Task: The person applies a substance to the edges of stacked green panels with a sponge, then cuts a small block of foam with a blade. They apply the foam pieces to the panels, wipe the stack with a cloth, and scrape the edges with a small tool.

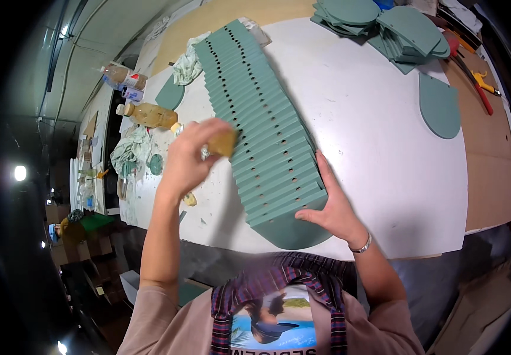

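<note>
A long, slanting row of overlapping green panels (267, 136), each with a rounded end and small dark holes, lies across the white table. My left hand (191, 157) is closed on a yellowish sponge (223, 144), smeared by motion, at the row's left edge around its middle. Against the right side near the front end rests my right hand (338, 210), its fingers stretched along the panel edges. Its thumb lies apart on the nearest panel. I cannot make out the sponge's dark front edge clearly.
Stacked green panels (412, 35) stand at the far right, with a single panel (439, 106) nearer. Red-handled pliers (480, 92) lie on brown board. At left are a bottle of tan liquid (152, 115), a stained rag (131, 148) and a small yellow piece (190, 199).
</note>
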A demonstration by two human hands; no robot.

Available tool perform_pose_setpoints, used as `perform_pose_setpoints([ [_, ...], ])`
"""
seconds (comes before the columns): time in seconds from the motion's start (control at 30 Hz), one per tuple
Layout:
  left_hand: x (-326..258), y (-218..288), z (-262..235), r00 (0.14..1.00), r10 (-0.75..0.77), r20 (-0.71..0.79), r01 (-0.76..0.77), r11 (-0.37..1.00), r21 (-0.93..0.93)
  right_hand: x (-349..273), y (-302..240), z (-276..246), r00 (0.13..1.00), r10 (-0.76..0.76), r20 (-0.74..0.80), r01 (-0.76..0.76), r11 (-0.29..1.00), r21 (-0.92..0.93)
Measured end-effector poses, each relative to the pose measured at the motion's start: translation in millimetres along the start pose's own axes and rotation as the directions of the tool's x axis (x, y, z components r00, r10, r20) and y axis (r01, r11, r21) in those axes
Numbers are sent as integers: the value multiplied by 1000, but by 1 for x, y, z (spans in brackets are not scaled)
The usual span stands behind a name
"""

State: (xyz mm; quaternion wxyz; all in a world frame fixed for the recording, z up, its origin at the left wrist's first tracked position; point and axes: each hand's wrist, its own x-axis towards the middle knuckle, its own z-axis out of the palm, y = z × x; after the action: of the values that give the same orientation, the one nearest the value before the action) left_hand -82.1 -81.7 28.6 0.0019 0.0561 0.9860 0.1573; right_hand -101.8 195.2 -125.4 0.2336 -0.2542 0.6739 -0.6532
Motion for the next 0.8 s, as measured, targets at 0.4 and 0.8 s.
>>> perform_pose_setpoints([
  [0.4, 10, -20, 0, 970, -90, -228, 92, 996, -4, -1, -5, 3, 999, 35, 26, -33, 996, -83],
  [0.8, 24, -21, 19, 965, -93, -245, 63, 990, -125, -1, 0, 4, 1000, 23, 1, -23, 997, -68],
])
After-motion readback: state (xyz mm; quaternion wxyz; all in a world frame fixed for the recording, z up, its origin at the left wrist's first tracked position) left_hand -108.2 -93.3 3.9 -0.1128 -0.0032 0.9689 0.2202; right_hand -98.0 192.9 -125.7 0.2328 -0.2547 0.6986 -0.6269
